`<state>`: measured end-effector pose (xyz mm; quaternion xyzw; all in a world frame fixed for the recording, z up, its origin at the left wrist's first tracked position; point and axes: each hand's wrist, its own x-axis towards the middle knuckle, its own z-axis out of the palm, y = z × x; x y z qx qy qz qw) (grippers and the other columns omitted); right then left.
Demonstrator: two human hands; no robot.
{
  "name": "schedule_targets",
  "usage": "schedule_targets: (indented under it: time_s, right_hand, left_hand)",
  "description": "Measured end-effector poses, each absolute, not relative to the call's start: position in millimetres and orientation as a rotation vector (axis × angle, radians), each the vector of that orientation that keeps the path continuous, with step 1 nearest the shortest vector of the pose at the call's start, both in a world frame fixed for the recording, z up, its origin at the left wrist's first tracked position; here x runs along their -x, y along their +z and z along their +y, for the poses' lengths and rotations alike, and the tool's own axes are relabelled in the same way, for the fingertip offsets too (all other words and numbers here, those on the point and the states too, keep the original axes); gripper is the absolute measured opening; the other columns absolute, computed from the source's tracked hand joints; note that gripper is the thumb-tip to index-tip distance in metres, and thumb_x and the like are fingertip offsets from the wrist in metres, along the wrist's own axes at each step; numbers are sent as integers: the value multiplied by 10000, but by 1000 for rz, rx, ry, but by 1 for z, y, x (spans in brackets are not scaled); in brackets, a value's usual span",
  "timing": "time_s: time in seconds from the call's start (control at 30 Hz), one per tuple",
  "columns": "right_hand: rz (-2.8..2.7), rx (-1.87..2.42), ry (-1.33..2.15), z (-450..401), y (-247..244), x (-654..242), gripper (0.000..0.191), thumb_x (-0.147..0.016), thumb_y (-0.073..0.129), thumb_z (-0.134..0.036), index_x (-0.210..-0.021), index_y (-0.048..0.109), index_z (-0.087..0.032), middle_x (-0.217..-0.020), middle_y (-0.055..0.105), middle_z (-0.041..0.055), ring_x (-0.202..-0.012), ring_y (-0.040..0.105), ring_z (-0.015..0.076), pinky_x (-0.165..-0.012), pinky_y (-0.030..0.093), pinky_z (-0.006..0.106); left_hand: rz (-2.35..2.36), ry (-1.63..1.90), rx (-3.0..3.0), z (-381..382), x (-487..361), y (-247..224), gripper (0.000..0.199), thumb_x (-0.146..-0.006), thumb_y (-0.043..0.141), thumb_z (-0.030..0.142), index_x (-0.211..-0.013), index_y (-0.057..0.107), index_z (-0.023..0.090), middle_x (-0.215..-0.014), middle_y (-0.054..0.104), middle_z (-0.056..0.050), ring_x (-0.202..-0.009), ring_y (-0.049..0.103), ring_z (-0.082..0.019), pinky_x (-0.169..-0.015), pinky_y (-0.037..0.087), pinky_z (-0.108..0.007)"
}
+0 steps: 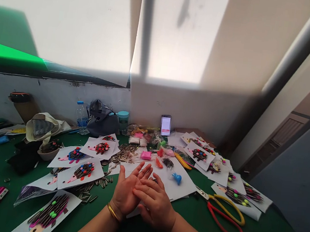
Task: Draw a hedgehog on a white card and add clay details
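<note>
My left hand is palm up with its fingers spread, and a gold bangle circles the wrist. Across that palm lie the stretched fingers of my right hand; anything small between the two is hidden. Both hands are over the near edge of a white paper sheet. On the sheet, just beyond my fingers, sit a blue clay lump, an orange clay piece and a pink clay packet. Striped sunflower seeds are scattered to the left.
Hedgehog cards with seed spines and coloured balls lie left and right. Scissors rest at the right. A phone stands against the wall, with a water bottle and dark bag further left.
</note>
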<state>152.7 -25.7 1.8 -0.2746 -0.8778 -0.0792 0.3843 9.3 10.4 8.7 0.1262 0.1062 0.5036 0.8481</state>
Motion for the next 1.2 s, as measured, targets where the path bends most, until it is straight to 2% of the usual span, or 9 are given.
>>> schedule_targets:
  time_s: [0.1,0.2,0.3,0.53,0.73,0.87,1.03,1.13,1.2]
  right_hand:
    - [-2286,634,-218,-26,3,-152,375,-912,488,-349,-1247,589,-212,-1276,645,53,-1306,480,224,-1195,191,461]
    - [-2238,716,-261,-26,2,-151,465,-921,493,-376,-1330,525,-157,-1341,595,93,-1358,417,251,-1205,128,499]
    - [-2210,684,-239,-25,2,-151,410,-932,474,-347,-1299,549,-180,-1284,641,69,-1345,436,238,-1209,88,505]
    - [-2240,718,-239,-24,-2,-150,472,-940,483,-340,-1376,480,-159,-1384,557,87,-1363,403,264,-1202,132,521]
    - [-2082,665,-150,-22,-3,-152,371,-921,541,-200,-1283,556,-279,-1138,702,17,-1114,589,211,-1152,292,475]
    - [-1975,678,-83,-23,-3,-155,323,-905,571,-169,-1198,603,-301,-980,711,-7,-984,610,192,-1098,343,461]
    - [-1865,823,22,-16,-5,-170,169,-903,585,-239,-1056,654,-263,-1000,656,36,-1027,565,226,-1039,376,506]
    - [-1787,875,30,-12,-7,-177,145,-897,601,-256,-1028,664,-253,-1044,616,61,-1074,528,249,-983,416,493]
    - [-1765,894,18,-10,-8,-178,139,-890,612,-234,-1016,666,-253,-1046,603,63,-1087,515,253,-968,426,483]
  left_hand:
    - [234,1069,-263,11,-9,9,827,-844,336,767,-1420,419,179,-1475,425,-168,-1357,409,-281,-1150,254,-456]
    - [238,1042,-269,11,-9,9,822,-835,331,780,-1408,439,201,-1472,433,-160,-1354,411,-300,-1146,256,-485]
    - [233,1061,-268,11,-8,9,836,-826,345,785,-1411,432,195,-1472,431,-164,-1359,404,-303,-1141,268,-490]
    - [313,1044,-311,4,-14,11,728,-873,342,730,-1352,499,205,-1436,482,-142,-1288,485,-310,-1113,313,-505]
    - [243,930,-354,-7,-22,13,775,-872,311,740,-1354,497,162,-1365,537,-168,-1282,487,-311,-1101,324,-466]
    - [246,885,-399,-11,-23,16,789,-854,327,757,-1355,494,169,-1301,568,-162,-1202,546,-297,-1037,388,-437]
    - [410,979,-579,-10,-22,14,462,-896,541,535,-1214,597,204,-1186,608,-98,-1003,603,-190,-853,464,-301]
    - [541,999,-793,-6,-22,7,259,-837,692,360,-1023,662,183,-988,638,-48,-845,584,-132,-771,444,-245]
    - [632,959,-918,-4,-22,3,235,-799,733,353,-921,672,161,-860,620,-23,-734,544,-106,-699,421,-228]
